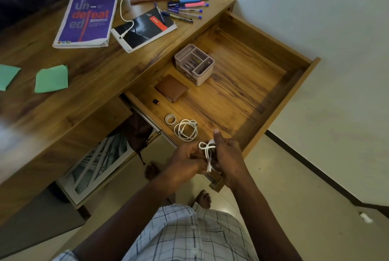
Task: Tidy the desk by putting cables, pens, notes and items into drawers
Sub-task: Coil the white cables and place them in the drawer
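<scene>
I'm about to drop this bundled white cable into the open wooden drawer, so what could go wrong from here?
1. The bundled white cable, held by both the left hand and right hand, looks loosely wound and may uncoil.
2. It could tangle with the coiled white cable in the wooden drawer.
3. It may hang over the drawer's edge.

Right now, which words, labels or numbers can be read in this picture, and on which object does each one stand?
"Un-defeated", split over three lines: cover of the purple book on the desk.
Small print on that cover: too small to read.
Orange label on the black notebook: blurred, unreadable.
Print on the pens: too small.
Nothing else carries text.
</scene>
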